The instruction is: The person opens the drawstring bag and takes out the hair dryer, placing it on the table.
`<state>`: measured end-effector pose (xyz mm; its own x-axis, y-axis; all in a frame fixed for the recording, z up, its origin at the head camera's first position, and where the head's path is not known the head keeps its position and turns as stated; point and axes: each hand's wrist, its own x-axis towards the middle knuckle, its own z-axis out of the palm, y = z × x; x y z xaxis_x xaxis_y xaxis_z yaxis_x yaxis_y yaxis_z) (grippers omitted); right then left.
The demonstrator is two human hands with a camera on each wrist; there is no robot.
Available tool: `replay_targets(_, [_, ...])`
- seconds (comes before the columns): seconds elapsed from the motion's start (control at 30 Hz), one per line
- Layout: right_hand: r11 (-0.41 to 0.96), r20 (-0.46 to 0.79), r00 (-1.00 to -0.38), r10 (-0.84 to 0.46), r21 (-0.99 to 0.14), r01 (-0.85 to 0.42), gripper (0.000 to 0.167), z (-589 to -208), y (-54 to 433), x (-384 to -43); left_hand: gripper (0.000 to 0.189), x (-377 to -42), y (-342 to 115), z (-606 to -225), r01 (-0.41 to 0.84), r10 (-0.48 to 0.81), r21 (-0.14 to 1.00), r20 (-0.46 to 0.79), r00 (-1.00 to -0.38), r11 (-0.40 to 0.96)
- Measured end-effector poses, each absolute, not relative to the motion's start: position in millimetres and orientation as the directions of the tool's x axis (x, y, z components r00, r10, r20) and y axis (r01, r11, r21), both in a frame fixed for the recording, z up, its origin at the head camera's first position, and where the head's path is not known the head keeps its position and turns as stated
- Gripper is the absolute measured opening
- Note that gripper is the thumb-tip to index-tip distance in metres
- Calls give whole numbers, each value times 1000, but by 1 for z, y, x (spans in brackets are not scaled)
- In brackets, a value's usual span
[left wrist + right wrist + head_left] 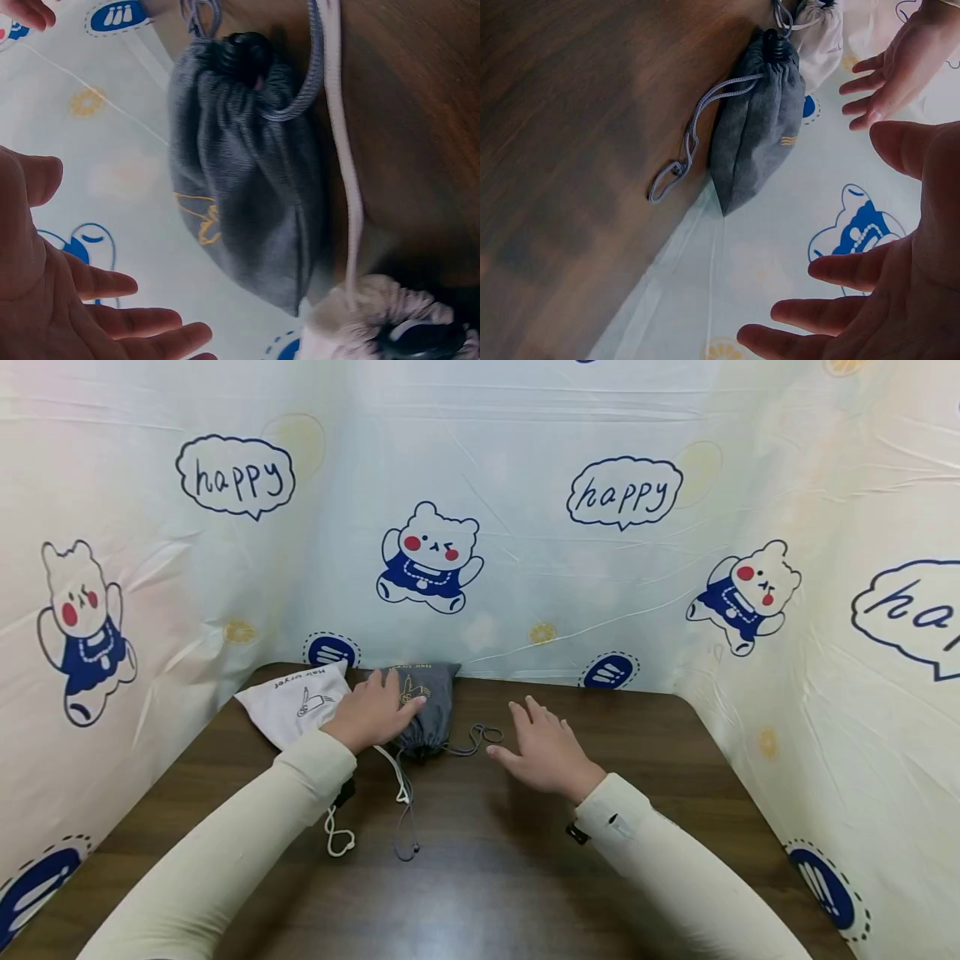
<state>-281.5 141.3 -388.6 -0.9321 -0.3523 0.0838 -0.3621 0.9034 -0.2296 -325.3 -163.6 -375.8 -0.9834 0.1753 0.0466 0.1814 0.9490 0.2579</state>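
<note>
A dark grey drawstring bag [437, 714] with gold "Hair dryer" print lies at the back of the table, its gathered mouth toward me. Left of it lies a white drawstring bag [296, 700] with a black dryer drawing. My left hand [372, 708] hovers over the two bags with its fingers spread and holds nothing; in the left wrist view the grey bag [247, 172] stands apart from the fingers. Right of the grey bag, my right hand [543, 747] is held above the table, fingers extended and nothing in them. The right wrist view shows the grey bag [757, 127] beyond that hand.
A grey cord loop [480, 739] trails right from the grey bag, and another cord [408, 827] hangs toward me. The white bag's cord [339, 839] lies nearer. Printed curtains [517, 552] stand behind and beside the brown wooden table [465, 893].
</note>
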Motion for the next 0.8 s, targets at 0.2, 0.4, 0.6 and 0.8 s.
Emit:
replay_targets(0.2, [887, 111, -925, -364, -261, -380, 86, -396, 131, -289, 89, -331, -167, -384, 176, 172, 285, 37, -984, 942])
replay_targets(0.4, [874, 109, -923, -368, -299, -383, 84, -402, 121, -297, 85, -340, -170, -395, 161, 158, 325, 37, -987, 932])
replay_targets(0.6, [870, 93, -929, -358, -328, -368, 82, -411, 111, -306, 87, -349, -173, -404, 152, 152, 349, 28, -988, 925])
replay_targets(0.8, [862, 90, -927, -364, -344, -372, 82, -415, 103, -312, 87, -354, -176, -409, 132, 141, 369, 3, -990, 920])
